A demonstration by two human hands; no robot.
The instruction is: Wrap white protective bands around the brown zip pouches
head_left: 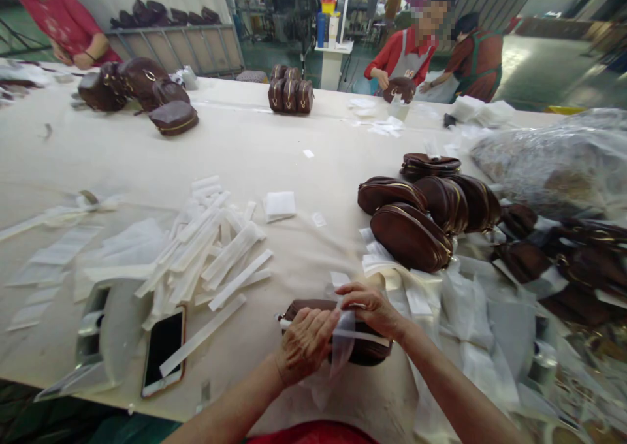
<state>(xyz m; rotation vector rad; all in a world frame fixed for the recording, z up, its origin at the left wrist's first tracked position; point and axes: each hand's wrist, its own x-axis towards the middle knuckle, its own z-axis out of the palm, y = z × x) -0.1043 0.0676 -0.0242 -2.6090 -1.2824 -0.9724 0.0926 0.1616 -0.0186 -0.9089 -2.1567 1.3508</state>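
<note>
A small dark brown leather bag (363,350) lies on the table right in front of me. A white strip (362,335) runs along its zipper side. My left hand (308,341) is closed on the bag's left part, its fingers pressed together over the top. Between both hands a thin translucent sheet (343,339) hangs across the bag's middle. My right hand (369,308) pinches the upper part of this sheet, thumb and fingers bent. The fingers hide some of the bag and sheet.
To the left lie a heap of white strips (196,238), a phone (164,352) and a tape dispenser (110,330). More brown bags (411,235) and white wrapping (465,313) crowd the right, beside a large plastic bag (558,157). Across the table a person (411,55) handles a bag.
</note>
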